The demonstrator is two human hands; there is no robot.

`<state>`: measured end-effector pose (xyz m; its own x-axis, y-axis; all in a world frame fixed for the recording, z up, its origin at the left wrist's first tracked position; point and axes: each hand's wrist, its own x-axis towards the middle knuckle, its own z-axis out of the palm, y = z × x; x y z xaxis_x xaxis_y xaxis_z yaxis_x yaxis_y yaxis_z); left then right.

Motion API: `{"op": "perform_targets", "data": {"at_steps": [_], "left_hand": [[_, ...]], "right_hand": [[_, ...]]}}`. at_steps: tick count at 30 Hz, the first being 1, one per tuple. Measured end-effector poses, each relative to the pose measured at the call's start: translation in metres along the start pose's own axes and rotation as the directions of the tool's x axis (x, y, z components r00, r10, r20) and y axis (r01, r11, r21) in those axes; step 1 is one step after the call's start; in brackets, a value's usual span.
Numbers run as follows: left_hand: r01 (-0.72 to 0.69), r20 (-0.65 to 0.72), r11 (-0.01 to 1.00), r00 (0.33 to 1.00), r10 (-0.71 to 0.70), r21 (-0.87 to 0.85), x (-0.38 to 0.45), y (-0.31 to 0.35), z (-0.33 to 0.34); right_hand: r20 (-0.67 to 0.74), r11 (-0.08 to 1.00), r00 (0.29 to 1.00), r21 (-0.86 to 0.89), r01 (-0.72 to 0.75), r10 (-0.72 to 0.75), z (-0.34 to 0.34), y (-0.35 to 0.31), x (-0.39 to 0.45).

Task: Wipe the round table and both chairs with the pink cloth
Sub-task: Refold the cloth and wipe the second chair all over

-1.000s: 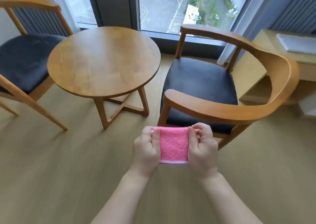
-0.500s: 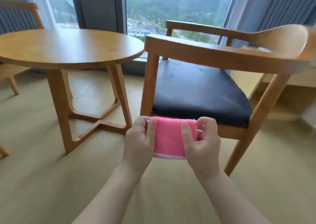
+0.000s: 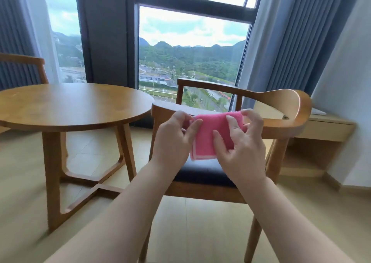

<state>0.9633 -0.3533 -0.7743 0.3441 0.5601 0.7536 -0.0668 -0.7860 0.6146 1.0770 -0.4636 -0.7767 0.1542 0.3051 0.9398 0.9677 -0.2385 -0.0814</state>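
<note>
— While it's folded into a small pad, pink cloth (image 3: pixel 213 135) looks light, soft terry, limp; likely to flop open if pinched by one corner. Best taken across the fold, fingers spread flat on top

— Grip now?

— Both hands on it, mid-air. Left hand (image 3: pixel 172 140) pinches the left edge, thumb in front. Right hand (image 3: pixel 244 142) clamps the right side, thumb pressed on the face

— Surroundings?

— Armchair (image 3: pixel 281 110) rail just behind the cloth, dark seat below; round table (image 3: pixel 68 106) well left, untouched
</note>
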Motion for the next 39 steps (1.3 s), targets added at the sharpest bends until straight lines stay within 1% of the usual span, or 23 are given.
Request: {"op": "perform_targets", "data": {"at_steps": [2, 5, 8, 10, 11, 13, 14, 15, 17, 19, 20, 21, 23, 25, 27, 29, 32, 35, 37, 39], "left_hand": [[-0.035, 0.028, 0.999, 0.999, 0.034, 0.024, 0.000, 0.009, 0.010], [-0.090, 0.073, 0.994, 0.994, 0.085, 0.067, 0.008, 0.026, 0.030], [-0.083, 0.124, 0.996, 0.989, 0.078, 0.041, 0.010, 0.041, 0.056], [-0.056, 0.134, 0.998, 0.989, 0.054, 0.014, 0.007, 0.045, 0.066], [-0.041, 0.129, 0.999, 0.991, 0.041, 0.002, 0.007, 0.045, 0.068], [-0.007, 0.099, 1.000, 0.995, 0.008, -0.011, 0.006, 0.040, 0.067], [0.002, 0.082, 1.000, 0.997, -0.002, -0.004, 0.006, 0.038, 0.065], [0.001, 0.068, 1.000, 0.998, -0.002, 0.013, 0.005, 0.037, 0.063], [-0.018, 0.066, 0.999, 0.998, 0.015, 0.047, 0.001, 0.035, 0.059], [-0.031, 0.087, 0.998, 0.996, 0.026, 0.059, -0.004, 0.033, 0.054], [-0.037, 0.094, 0.997, 0.995, 0.030, 0.068, -0.006, 0.032, 0.050], [-0.042, 0.090, 0.996, 0.995, 0.035, 0.082, -0.009, 0.030, 0.045], [-0.044, 0.058, 0.994, 0.998, 0.038, 0.097, -0.013, 0.022, 0.031], [-0.029, 0.018, 0.994, 0.999, 0.027, 0.106, -0.020, 0.010, 0.013], [0.016, -0.040, 0.994, 0.999, -0.011, 0.108, -0.033, -0.005, -0.009], [0.079, -0.089, 0.991, 0.994, -0.069, 0.106, -0.047, -0.018, -0.026], [0.142, -0.099, 0.984, 0.986, -0.132, 0.105, -0.072, -0.040, -0.052], [0.179, -0.118, 0.981, 0.978, -0.170, 0.075, -0.091, -0.056, -0.073], [0.192, -0.131, 0.979, 0.974, -0.183, 0.061, -0.100, -0.065, -0.085], [0.192, -0.101, 0.980, 0.977, -0.187, 0.045, -0.105, -0.073, -0.096]], "right_hand": [[0.003, 1.000, 1.000, -0.023, -0.001, 0.001, -0.005, 0.014, -0.007], [-0.076, 0.998, 0.997, -0.065, -0.025, 0.020, -0.011, 0.042, -0.008], [-0.129, 0.993, 0.989, -0.090, -0.081, 0.069, -0.016, 0.064, -0.008], [-0.103, 0.988, 0.993, -0.139, -0.069, 0.055, -0.017, 0.071, -0.009], [-0.085, 0.980, 0.996, -0.192, -0.049, 0.033, -0.016, 0.074, -0.010], [-0.056, 0.955, 0.998, -0.295, -0.003, -0.014, -0.013, 0.077, -0.010], [-0.053, 0.948, 0.998, -0.317, 0.013, -0.032, -0.011, 0.078, -0.010], [-0.056, 0.948, 0.997, -0.316, 0.028, -0.048, -0.009, 0.079, -0.011], [-0.066, 0.964, 0.994, -0.258, 0.069, -0.089, -0.005, 0.078, -0.015], [-0.050, 0.972, 0.986, -0.182, 0.147, -0.158, 0.002, 0.076, -0.022], [-0.036, 0.969, 0.982, -0.172, 0.179, -0.188, 0.007, 0.074, -0.026], [-0.019, 0.965, 0.980, -0.178, 0.191, -0.198, 0.011, 0.071, -0.028], [0.019, 0.965, 0.986, -0.204, 0.167, -0.166, 0.019, 0.063, -0.027], [0.068, 0.943, 0.982, -0.277, 0.187, -0.175, 0.025, 0.055, -0.021], [0.110, 0.896, 0.963, -0.353, 0.268, -0.245, 0.031, 0.046, -0.014], [0.140, 0.865, 0.941, -0.371, 0.337, -0.307, 0.035, 0.037, -0.006], [0.193, 0.829, 0.899, -0.348, 0.438, -0.394, 0.049, 0.011, 0.003], [0.216, 0.796, 0.856, -0.316, 0.516, -0.470, 0.071, -0.017, 0.012], [0.215, 0.779, 0.824, -0.269, 0.566, -0.525, 0.088, -0.038, 0.017], [0.230, 0.760, 0.785, -0.205, 0.617, -0.575, 0.107, -0.057, 0.019]]}}
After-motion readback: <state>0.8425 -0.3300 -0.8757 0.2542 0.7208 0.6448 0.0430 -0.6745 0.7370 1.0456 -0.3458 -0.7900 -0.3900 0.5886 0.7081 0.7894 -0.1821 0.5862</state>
